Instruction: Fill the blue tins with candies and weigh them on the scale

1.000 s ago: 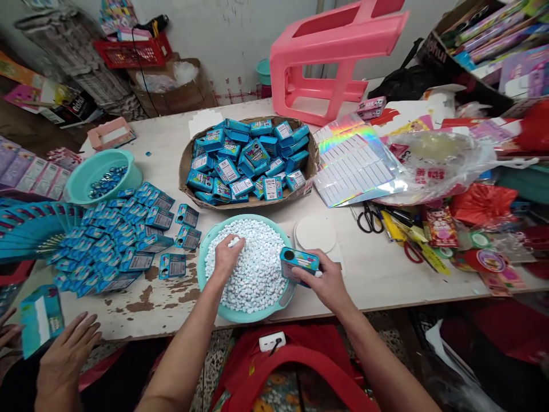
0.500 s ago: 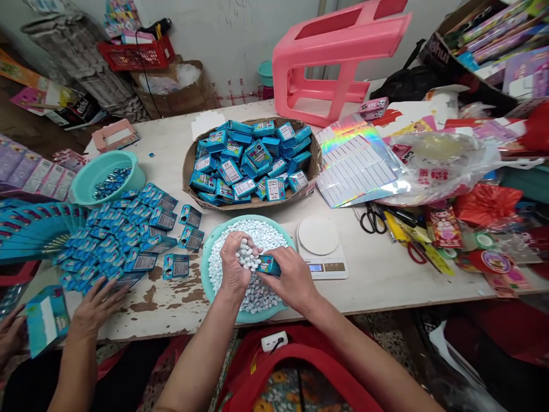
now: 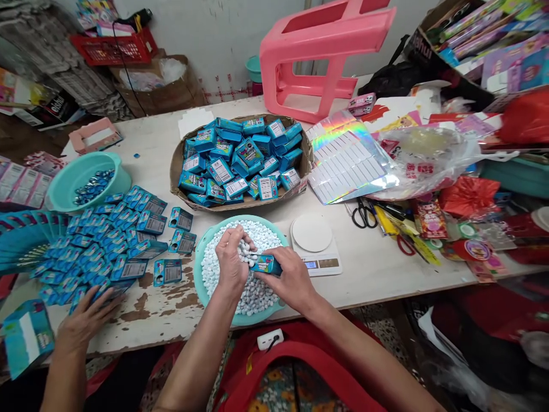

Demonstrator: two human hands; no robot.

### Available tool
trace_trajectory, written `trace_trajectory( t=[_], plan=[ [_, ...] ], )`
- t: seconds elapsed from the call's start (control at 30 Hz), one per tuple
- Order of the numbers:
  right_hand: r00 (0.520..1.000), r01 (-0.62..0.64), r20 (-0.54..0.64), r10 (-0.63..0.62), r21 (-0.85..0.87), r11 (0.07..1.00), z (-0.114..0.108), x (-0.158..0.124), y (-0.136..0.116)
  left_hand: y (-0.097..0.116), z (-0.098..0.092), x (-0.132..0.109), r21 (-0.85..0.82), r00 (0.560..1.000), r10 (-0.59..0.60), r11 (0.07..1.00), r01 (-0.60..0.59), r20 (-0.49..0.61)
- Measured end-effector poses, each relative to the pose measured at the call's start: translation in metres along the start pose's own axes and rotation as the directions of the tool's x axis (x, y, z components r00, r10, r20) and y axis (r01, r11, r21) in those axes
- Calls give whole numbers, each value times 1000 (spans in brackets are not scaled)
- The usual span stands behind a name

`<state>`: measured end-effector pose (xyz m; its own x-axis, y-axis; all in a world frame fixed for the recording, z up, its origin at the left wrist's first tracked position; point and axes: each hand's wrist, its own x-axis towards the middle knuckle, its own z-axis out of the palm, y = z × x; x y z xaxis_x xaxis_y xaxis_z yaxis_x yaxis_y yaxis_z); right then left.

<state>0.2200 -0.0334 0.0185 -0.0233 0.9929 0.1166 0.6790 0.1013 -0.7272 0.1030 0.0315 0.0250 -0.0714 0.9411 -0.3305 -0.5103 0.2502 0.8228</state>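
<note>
Over a round teal basin (image 3: pixel 198 269) filled with small white candies (image 3: pixel 257 297), both my hands meet. My left hand (image 3: pixel 229 254) is cupped around a handful of the candies, some showing between its fingers. In my right hand (image 3: pixel 294 274) is a small blue candy box (image 3: pixel 265 264), held on its side with its left end against the candies in my left palm. Just right of the basin stands a white kitchen scale (image 3: pixel 315 246) with a lit display. Several small blue boxes lie left of the basin.
Behind the basin is a cardboard tray (image 3: pixel 175 171) of blue boxes. A co-worker's hand (image 3: pixel 88 320) rests by a pile of boxes (image 3: pixel 103 234) at left, near a teal bowl (image 3: pixel 124 180). Scissors (image 3: pixel 364 214), holographic sheets (image 3: pixel 347 160) and a pink stool (image 3: pixel 268 68) are at right.
The view has shifted slightly to the right. The blue box has turned so that more of its printed face shows, and my left fingers have closed further over the candies.
</note>
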Motion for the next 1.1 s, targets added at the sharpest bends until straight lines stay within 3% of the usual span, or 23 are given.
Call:
trace_trajectory(
  t=[0.47, 0.8, 1.1],
  plan=[
    [991, -81, -103, 89, 80, 994, -5, -8, -14, 12, 8, -8, 105, 993, 43, 993, -54, 106],
    [997, -11, -75, 18, 93, 996, -24, -12, -11, 15, 21, -28, 116, 995, 98, 988, -99, 16],
    [999, 18, -31, -13, 159, 987, -26, -24, -14, 14, 19, -51, 150, 986, 161, 977, -154, -37]
  ],
)
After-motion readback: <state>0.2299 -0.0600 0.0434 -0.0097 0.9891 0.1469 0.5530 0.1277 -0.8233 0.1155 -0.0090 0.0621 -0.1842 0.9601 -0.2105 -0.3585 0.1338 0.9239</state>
